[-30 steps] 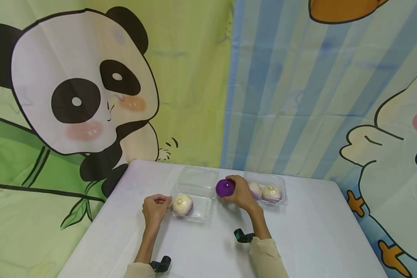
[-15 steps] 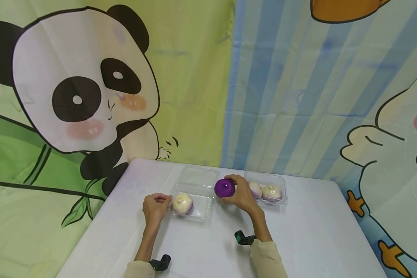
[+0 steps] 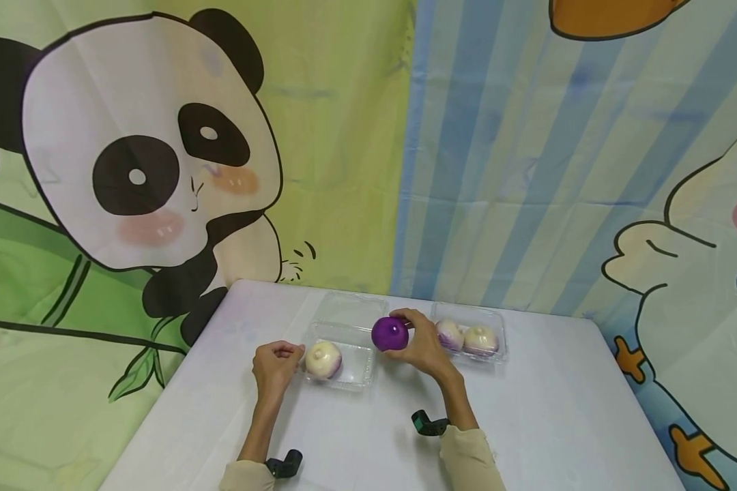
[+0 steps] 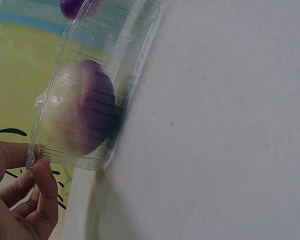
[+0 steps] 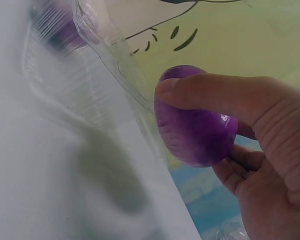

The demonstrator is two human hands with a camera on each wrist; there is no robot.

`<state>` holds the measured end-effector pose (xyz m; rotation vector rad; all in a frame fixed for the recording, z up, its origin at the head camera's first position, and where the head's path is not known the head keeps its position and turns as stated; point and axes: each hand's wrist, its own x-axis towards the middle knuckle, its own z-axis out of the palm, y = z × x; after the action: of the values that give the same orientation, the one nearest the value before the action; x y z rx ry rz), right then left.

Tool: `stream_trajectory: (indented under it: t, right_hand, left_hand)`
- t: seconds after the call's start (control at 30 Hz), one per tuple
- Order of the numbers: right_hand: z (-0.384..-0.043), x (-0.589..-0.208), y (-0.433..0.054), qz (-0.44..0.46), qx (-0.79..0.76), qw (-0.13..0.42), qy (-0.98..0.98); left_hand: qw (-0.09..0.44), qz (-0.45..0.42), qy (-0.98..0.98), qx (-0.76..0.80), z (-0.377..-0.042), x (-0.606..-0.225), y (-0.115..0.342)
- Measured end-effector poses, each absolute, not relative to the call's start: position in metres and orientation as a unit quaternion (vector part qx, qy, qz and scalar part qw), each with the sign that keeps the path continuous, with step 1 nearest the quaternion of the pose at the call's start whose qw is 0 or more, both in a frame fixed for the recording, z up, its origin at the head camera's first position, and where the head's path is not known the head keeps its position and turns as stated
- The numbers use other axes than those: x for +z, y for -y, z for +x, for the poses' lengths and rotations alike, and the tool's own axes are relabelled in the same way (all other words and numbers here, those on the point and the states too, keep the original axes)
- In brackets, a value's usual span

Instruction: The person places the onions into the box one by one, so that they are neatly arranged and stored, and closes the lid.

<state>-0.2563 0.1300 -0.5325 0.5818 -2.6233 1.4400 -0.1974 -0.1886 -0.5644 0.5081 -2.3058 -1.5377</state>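
Observation:
My right hand [image 3: 422, 346] grips a shiny purple onion [image 3: 389, 334] between thumb and fingers. It is held off the table, at the right edge of an open clear plastic box [image 3: 359, 383]. In the right wrist view the thumb lies across the purple onion [image 5: 195, 132]. My left hand [image 3: 274, 368] pinches the box's left rim, as the fingers [image 4: 45, 185] at its corner show in the left wrist view. Inside the box, on its left side, sits a white-and-purple onion [image 3: 323, 360]; its purple half shows through the wall in the left wrist view.
To the right stands a second clear plastic box [image 3: 497, 353] with two white-and-purple onions [image 3: 480, 339] in it. The first box's lid [image 3: 350, 311] lies folded back toward the curtain. A white table [image 3: 344, 436] carries everything, and a printed curtain [image 3: 338, 136] hangs behind.
My right hand has moved slightly left with the purple onion, toward the open box. The left hand stays at the box's rim.

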Motion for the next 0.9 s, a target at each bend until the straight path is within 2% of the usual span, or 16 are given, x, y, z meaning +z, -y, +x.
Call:
stream_trajectory:
  t: [0.9]
  right_hand:
    - [-0.248, -0.526, -0.11, 0.237, 0.468, 0.02, 0.851]
  left_hand:
    - [0.16, 0.177, 0.807, -0.54, -0.198, -0.566, 0.19]
